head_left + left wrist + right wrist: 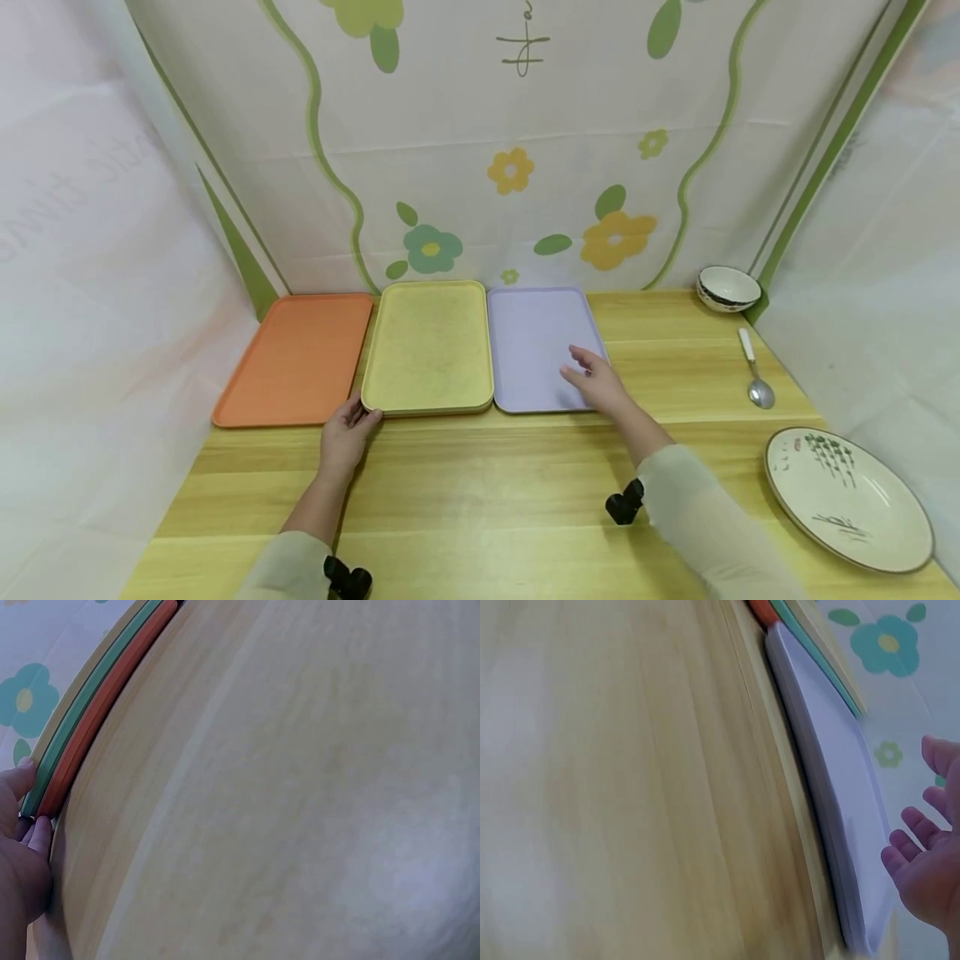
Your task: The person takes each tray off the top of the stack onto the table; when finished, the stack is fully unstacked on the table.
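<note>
Left hand (347,429) pinches the yellow tray's (429,346) near corner, apparently atop a stack, while the spread right hand (596,383) hovers over the purple tray (532,333); little seems done yet.

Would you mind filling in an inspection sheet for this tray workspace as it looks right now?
Surface: wooden table, light grain, bare in front.
Job's things: orange tray, yellow tray and purple tray side by side at the back; the left wrist view shows a green layer under the yellow tray's edge.
Clutter: bowl, spoon and patterned plate on the right.
Grippers: left hand grips the yellow tray's near left corner; right hand is open over the purple tray's near right part.
Cables: nothing seen.
Surroundings: floral backdrop behind, white sheets at both sides.
</note>
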`<state>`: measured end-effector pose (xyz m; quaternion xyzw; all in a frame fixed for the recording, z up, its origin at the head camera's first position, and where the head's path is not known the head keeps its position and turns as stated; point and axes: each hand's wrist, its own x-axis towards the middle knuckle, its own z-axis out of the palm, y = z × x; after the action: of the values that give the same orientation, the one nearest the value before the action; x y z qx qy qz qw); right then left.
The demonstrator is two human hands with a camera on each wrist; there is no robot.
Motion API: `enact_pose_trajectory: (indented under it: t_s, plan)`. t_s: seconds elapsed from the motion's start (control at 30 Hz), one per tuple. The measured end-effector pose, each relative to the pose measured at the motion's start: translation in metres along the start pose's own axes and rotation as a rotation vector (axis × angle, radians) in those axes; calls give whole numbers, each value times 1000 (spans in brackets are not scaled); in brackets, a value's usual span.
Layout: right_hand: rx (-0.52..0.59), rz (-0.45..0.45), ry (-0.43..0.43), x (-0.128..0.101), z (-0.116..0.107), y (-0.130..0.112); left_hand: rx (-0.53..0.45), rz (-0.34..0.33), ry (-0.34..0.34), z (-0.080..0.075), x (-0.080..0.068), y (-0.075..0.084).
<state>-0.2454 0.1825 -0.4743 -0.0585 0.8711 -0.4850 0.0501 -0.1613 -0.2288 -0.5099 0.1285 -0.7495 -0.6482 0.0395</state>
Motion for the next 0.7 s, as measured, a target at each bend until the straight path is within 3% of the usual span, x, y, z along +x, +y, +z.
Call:
enact_pose_trajectory:
  t_s: [0.43, 0.7]
  plan:
    - [121, 10, -46, 5, 62, -38, -9, -13, -2, 0, -1, 0]
    - [125, 14, -60, 10, 89, -49, 0, -4, 6, 0, -1, 1]
